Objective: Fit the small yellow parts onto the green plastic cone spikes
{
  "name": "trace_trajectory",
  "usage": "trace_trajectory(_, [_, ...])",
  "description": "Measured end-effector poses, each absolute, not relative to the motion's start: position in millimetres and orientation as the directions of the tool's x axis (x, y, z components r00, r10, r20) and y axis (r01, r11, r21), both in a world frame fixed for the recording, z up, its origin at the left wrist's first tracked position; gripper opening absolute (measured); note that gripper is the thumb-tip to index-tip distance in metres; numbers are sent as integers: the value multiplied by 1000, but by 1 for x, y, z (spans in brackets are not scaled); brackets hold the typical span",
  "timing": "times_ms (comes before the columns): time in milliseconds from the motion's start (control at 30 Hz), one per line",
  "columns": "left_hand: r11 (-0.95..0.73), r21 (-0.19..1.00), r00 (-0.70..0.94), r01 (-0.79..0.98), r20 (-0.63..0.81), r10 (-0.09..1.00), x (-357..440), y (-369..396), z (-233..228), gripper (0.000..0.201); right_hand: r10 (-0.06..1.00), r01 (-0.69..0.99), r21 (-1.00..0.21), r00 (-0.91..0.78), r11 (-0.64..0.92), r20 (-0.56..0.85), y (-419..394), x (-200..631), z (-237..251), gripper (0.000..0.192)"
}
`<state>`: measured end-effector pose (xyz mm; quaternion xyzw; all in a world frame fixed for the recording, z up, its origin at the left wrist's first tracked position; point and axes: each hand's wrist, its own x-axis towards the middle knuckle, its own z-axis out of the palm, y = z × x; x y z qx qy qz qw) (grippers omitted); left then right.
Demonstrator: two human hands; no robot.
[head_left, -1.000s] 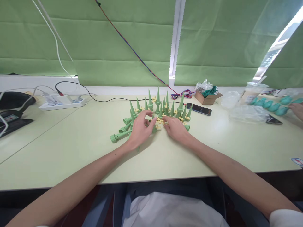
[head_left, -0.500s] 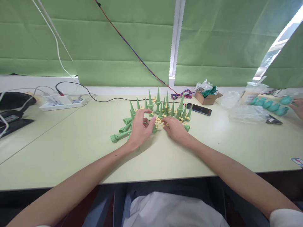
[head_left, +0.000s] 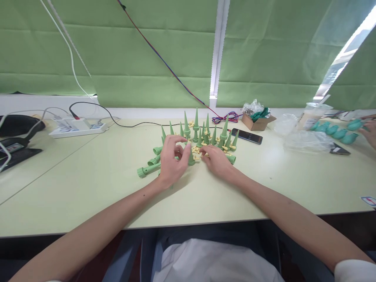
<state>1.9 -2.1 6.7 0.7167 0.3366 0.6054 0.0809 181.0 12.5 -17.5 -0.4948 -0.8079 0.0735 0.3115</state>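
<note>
Head view: my left hand (head_left: 171,162) pinching upright green cone (head_left: 190,156) at table (head_left: 88,184) centre, in front of standing cone cluster (head_left: 202,131). Right hand (head_left: 217,161) fingers curled over small yellow pieces (head_left: 196,150); grip unclear. I'd hold cone steady, avoid toppling neighbours.

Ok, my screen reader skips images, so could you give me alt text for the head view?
Two bare hands work at a cluster of green cone spikes on a pale table: the left hand pinches an upright cone, the right hand rests on small yellow pieces. A phone lies behind.
</note>
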Motion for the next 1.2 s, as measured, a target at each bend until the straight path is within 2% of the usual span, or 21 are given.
trace_trajectory(67, [-779, 505, 42, 371, 829, 557, 2, -3, 6, 9, 828, 727, -451, -294, 518, 477, 13, 181, -17, 18])
trace_trajectory(200, [-771, 530, 106, 353, 796, 595, 4, -5, 5, 7, 778, 639, -515, -221, 571, 588, 12, 180, -15, 13])
trace_trajectory(367, [-783, 507, 134, 360, 803, 581, 4, -6, 5, 10, 668, 488, -532, -154, 692, 728, 6, 175, -8, 9])
trace_trajectory(567, [-735, 571, 120, 366, 754, 645, 3, -7, 8, 15, 492, 414, -402, -138, 817, 860, -8, 167, 1, 10])
trace_trajectory(667, [-704, 610, 112, 362, 722, 683, 3, -7, 8, 15, 437, 384, -354, -153, 853, 886, -12, 165, 4, 10])
trace_trajectory(1000, [-700, 601, 173, 387, 698, 695, 2, -6, 7, 20, 426, 301, -354, -225, 886, 876, -15, 164, 2, 17])
trace_trajectory(1200, [-703, 594, 191, 391, 695, 693, 3, -6, 9, 22, 498, 312, -420, -236, 852, 834, -19, 164, 3, 14])
